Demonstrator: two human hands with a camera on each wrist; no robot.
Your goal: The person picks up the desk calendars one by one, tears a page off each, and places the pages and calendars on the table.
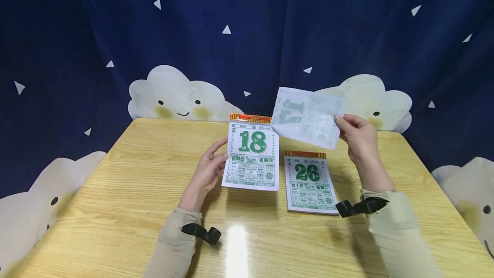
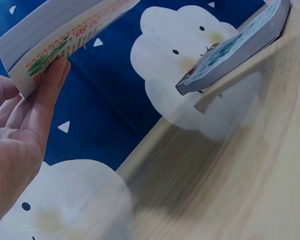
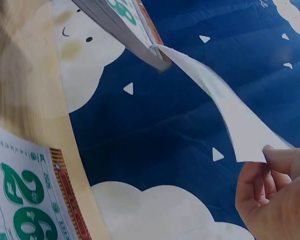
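My left hand (image 1: 210, 168) grips the left edge of a thick tear-off calendar (image 1: 252, 153) that shows a green 18, holding it up off the table. In the left wrist view the thumb is on one side and fingers (image 2: 47, 95) lie against its printed back. My right hand (image 1: 359, 138) pinches the end of a thin calendar page (image 1: 308, 117), its printed 17 showing through reversed. In the right wrist view the page (image 3: 225, 102) stretches to the calendar's top corner and appears to touch it there. A second tear-off calendar (image 1: 310, 183), showing 26, lies on the table below the page.
The light wooden table (image 1: 154, 162) ends at a dark blue curtain (image 1: 254, 33) with white triangles and smiling clouds. Black wrist cameras are strapped over both sleeves, the right one (image 1: 360, 206) close to the second calendar's lower corner.
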